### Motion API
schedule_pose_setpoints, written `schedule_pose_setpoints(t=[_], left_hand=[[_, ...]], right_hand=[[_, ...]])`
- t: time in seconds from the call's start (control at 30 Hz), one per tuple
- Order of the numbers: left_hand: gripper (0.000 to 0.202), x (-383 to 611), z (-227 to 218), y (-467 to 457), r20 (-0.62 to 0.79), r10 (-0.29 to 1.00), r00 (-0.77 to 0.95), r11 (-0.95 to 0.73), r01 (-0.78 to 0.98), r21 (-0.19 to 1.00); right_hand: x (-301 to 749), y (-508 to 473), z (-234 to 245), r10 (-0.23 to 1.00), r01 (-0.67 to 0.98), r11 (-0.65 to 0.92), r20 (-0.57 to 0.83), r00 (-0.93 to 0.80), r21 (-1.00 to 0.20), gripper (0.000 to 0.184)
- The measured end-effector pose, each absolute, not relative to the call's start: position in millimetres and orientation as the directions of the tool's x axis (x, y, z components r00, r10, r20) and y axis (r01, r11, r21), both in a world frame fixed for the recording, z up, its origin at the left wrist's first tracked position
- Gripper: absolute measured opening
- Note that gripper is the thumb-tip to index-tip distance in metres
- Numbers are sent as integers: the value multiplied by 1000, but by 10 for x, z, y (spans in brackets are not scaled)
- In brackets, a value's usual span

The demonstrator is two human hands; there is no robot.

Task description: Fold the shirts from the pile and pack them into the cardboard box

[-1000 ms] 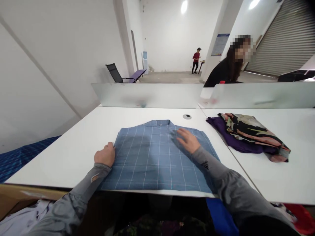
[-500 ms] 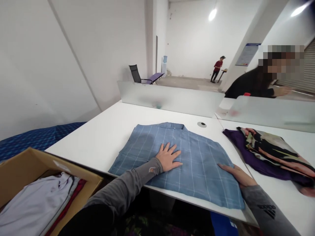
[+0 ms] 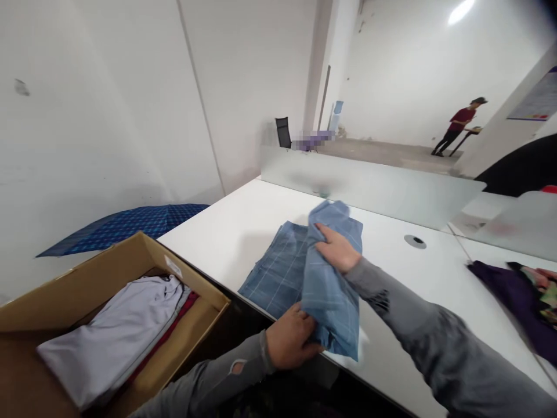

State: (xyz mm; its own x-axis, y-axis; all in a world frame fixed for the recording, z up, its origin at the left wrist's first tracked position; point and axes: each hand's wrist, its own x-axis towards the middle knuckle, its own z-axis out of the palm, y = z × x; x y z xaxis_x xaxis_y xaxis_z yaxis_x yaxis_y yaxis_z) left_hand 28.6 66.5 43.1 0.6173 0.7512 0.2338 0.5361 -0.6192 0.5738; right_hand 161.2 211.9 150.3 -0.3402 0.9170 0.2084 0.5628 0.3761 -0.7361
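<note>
A blue shirt with thin white checks (image 3: pixel 278 267) lies on the white table, its right part lifted and folded over toward the left. My right hand (image 3: pixel 337 248) grips the raised fold near the collar end, thumb and fingers closed on the cloth. At the table's front edge my left hand (image 3: pixel 292 338) is closed round the lower edge of the same shirt. Some of the left fingertips are hidden by fabric. The turned-over part stands partly off the table, a little blurred.
Left of the table stands an open cardboard box (image 3: pixel 143 255) with folded garments (image 3: pixel 117 331) inside. A blue checked umbrella (image 3: pixel 130 229) lies behind it. A frosted divider (image 3: pixel 369 183) borders the table's back. Purple cloth (image 3: pixel 500 290) lies at right. Two people are beyond the divider.
The shirt lay spread flat; its right side is now folded leftward. My right hand has moved left with the cloth, and my left hand from the shirt's middle to its lower edge. The view turned left.
</note>
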Motion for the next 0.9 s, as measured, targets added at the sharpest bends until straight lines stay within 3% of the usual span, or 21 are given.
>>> schedule_pose_setpoints(t=[0.13, 0.17, 0.23, 0.33, 0.43, 0.53, 0.67, 0.77, 0.9], left_hand=[[59, -115, 367, 486, 213, 847, 488, -447, 435, 781], [57, -187, 356, 446, 205, 880, 428, -390, 406, 827], [47, -286, 341, 374, 156, 939, 305, -259, 331, 907], [30, -332, 315, 307, 39, 987, 159, -80, 263, 961], [37, -301, 265, 307, 30, 999, 32, -37, 280, 959], [57, -261, 227, 360, 72, 997, -3, -66, 343, 937], [55, -238, 267, 467, 76, 996, -48, -43, 485, 873], [61, -211, 344, 528, 62, 993, -105, -1, 503, 865], [64, -123, 443, 516, 22, 990, -138, 53, 514, 856]], right_hand=[[1028, 2237, 1048, 915, 309, 103, -32, -402, -945, 60], [1004, 2249, 956, 915, 274, 82, -37, -402, -958, 58], [1092, 2296, 820, 929, 345, 200, 66, -363, -917, 49], [1455, 2443, 716, 865, 603, 500, 329, -379, -622, 39], [1880, 2584, 657, 770, 730, 626, 363, -525, -274, 39], [2194, 2545, 581, 775, 795, 606, 237, -586, -19, 40], [2406, 2046, 491, 860, 881, 442, 199, -469, 165, 42], [2583, 1510, 491, 897, 919, 357, 214, -387, 165, 38], [2991, 1132, 619, 923, 930, 365, 146, -356, -42, 39]])
